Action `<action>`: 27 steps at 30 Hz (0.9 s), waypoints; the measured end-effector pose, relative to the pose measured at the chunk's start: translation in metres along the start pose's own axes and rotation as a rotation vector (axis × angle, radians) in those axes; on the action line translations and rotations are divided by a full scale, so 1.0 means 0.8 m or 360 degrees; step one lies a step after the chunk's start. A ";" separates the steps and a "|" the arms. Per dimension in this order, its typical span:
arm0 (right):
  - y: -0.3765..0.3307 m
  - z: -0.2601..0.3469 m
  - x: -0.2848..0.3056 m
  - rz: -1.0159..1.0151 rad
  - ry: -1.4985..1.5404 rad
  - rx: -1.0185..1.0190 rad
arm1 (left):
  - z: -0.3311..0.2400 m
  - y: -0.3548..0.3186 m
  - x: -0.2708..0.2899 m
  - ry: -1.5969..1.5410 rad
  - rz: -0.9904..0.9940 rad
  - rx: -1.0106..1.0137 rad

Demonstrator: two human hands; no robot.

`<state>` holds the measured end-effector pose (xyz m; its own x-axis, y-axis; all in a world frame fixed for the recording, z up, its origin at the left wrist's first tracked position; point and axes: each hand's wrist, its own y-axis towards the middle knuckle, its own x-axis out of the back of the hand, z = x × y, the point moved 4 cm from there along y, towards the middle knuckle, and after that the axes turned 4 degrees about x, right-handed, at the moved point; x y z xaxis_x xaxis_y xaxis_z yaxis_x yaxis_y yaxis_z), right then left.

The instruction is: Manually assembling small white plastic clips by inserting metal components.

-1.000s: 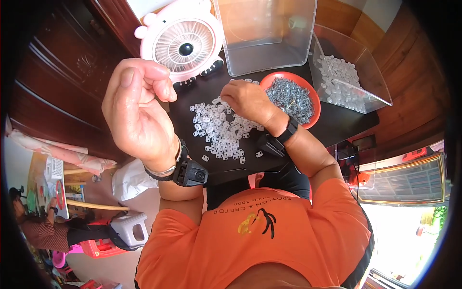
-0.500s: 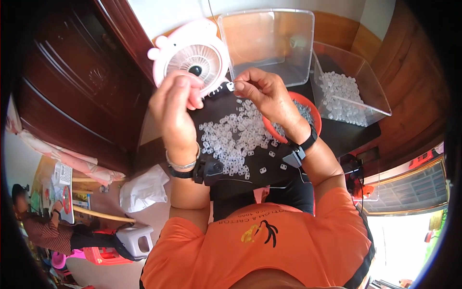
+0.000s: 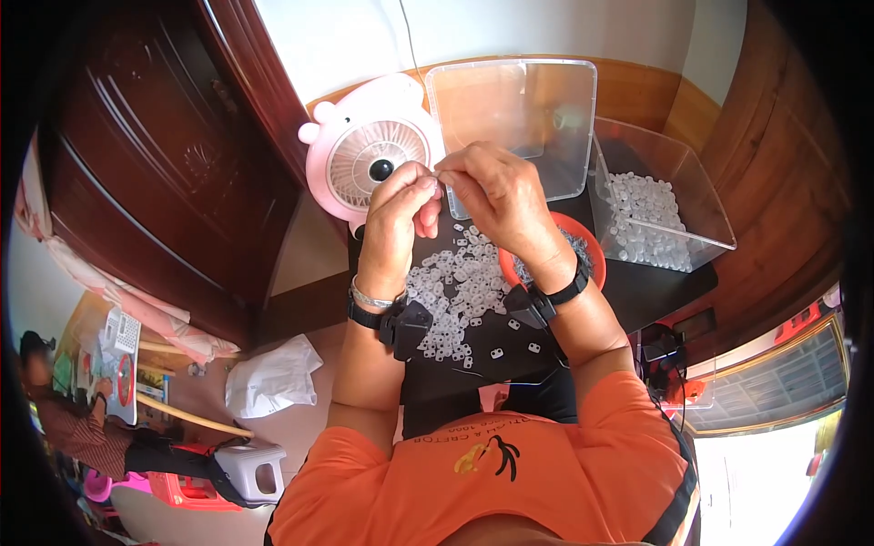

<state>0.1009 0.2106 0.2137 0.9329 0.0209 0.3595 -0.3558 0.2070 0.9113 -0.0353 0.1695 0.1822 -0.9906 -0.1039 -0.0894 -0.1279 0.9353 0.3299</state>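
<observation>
Above the table my two hands meet fingertip to fingertip. My right hand [image 3: 503, 196] is closed in a pinch on a small white plastic piece [image 3: 436, 174], which the fingers mostly cover. My left hand [image 3: 397, 218] pinches at the same spot, thumb against forefinger; what its tips grip is too small to make out. Below them spreads a loose heap of small white two-holed plastic pieces [image 3: 455, 289]. Partly behind my right wrist stands an orange-red bowl [image 3: 596, 254] holding many small grey parts [image 3: 580, 247].
Behind my left hand stands a pink animal-shaped fan [image 3: 329, 173]. A clear plastic bin [image 3: 510, 109] leans at the back; another clear bin [image 3: 715, 218] on the right holds whitish pieces [image 3: 648, 214]. Far left, another person [image 3: 91, 435] works at a table. A white bag [image 3: 271, 378] lies on the floor.
My left hand has come down and right, its raised fingers closing to meet my right hand's fingertips. The white piece in my right hand is now mostly covered. The view has tilted slightly.
</observation>
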 end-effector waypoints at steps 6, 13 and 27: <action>0.002 -0.012 0.016 -0.0025 -0.0142 -0.0099 | -0.006 -0.001 0.000 -0.0071 -0.0083 -0.0053; -0.011 -0.022 0.001 0.0655 -0.0225 -0.0176 | -0.011 -0.006 0.008 -0.0016 -0.0269 -0.0157; 0.001 -0.003 0.015 0.0078 0.0040 0.0146 | -0.003 -0.001 -0.015 -0.0110 -0.0039 -0.0074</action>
<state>0.1116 0.2137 0.2180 0.9148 0.0534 0.4003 -0.4039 0.1147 0.9076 -0.0233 0.1689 0.1854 -0.9815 -0.1012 -0.1623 -0.1557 0.9159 0.3699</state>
